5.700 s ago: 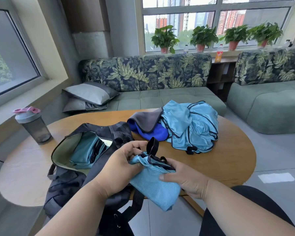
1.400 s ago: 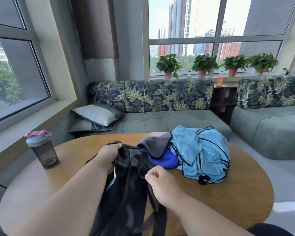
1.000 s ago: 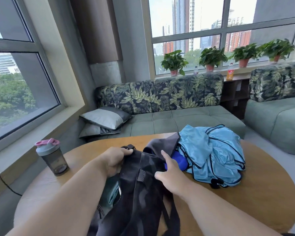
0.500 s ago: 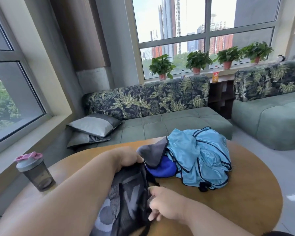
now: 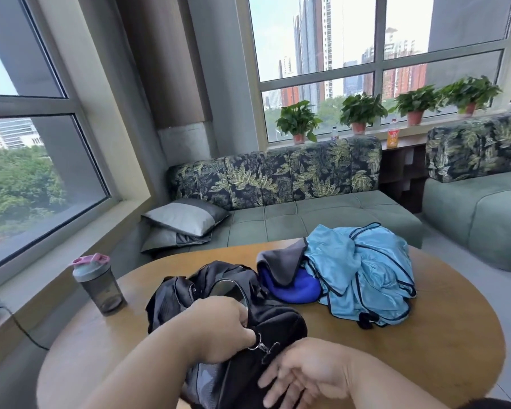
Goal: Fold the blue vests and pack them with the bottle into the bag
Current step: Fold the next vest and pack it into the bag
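You've got the black bag [image 5: 219,302] lying on the round table [image 5: 425,364], your left hand [image 5: 219,329] curled on its top by the metal clip and your right hand [image 5: 304,376] resting flat on its near side, fingers spread. Can't see inside it from here, so no telling what's packed. Plenty left I'd say: one crumpled heap of light blue vests [image 5: 363,273] sits unfolded just right of the bag (can't count them), plus one bottle [image 5: 99,284] standing off to the left, not packed yet.
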### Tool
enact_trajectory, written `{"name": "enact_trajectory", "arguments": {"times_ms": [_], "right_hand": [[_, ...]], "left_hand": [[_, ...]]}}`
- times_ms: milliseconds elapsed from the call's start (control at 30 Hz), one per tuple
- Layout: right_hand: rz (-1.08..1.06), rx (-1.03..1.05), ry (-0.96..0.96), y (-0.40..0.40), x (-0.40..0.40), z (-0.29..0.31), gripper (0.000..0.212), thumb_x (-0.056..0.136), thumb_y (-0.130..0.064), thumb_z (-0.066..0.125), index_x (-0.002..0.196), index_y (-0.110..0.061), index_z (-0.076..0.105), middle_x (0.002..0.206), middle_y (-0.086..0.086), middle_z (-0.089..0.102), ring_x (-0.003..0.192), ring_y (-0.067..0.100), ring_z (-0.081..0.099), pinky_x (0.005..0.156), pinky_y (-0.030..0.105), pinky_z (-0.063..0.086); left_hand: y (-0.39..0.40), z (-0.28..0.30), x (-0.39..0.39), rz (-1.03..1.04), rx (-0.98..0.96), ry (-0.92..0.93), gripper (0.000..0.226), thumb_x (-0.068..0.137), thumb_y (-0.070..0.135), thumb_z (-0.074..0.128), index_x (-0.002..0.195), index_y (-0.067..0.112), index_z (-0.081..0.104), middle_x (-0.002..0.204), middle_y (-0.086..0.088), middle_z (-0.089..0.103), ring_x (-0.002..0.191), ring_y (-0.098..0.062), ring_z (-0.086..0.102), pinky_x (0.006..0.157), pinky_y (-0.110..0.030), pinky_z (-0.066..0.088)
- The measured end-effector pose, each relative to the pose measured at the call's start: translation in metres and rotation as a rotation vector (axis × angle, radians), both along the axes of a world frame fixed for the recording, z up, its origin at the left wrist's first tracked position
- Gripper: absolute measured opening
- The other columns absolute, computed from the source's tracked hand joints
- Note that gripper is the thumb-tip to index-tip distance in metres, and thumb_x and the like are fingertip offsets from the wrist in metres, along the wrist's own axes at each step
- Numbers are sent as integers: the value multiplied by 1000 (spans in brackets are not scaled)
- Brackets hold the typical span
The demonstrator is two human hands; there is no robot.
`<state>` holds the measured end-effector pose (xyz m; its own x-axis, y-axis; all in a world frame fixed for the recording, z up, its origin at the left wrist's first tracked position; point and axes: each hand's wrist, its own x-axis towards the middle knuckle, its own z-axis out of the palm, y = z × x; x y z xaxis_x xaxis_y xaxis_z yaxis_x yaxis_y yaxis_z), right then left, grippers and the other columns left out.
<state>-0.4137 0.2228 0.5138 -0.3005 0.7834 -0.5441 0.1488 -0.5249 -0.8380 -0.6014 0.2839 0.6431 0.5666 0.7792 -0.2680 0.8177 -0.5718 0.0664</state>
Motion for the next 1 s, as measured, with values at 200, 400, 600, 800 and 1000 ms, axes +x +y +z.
{"name": "enact_trajectory", "arguments": {"times_ms": [200,400,600,800,1000], "right_hand": [[-326,130,-137,-6,6,14,27,99,-29,57,87,-9,70,84,14,77,59,16,61,51,23,39],[-572,337,-309,-6,-12,2,37,86,-58,67,94,-21,66,81,-9,66,77,13,60,75,32,45],[-514,384,-366,-8,-30,-5,25,89,-51,70,103,-31,71,100,-15,78,98,5,71,95,30,54],[-416,383,-550,-6,-26,-20,45,69,-53,69,93,-15,64,87,-4,75,81,15,69,78,34,52],[-406,421,-516,-3,-22,-21,21,79,-32,70,81,-13,62,63,-16,60,63,2,53,63,23,40]], "left_hand": [[-25,-23,-62,90,149,-125,45,88,62,50,75,20,48,71,2,53,79,-18,45,68,-19,28],[-29,-36,-92,257,354,-320,52,93,80,39,89,36,66,79,13,67,89,-5,57,83,-30,37],[-10,-51,-105,447,439,-325,45,100,57,39,75,23,56,72,5,62,84,-16,62,79,-34,47],[2,-59,-110,435,273,-76,11,81,29,51,72,34,47,73,8,47,91,-20,44,79,-35,33],[17,-65,-111,489,350,-251,26,92,32,43,70,23,55,72,7,59,85,-17,47,80,-36,36]]}}
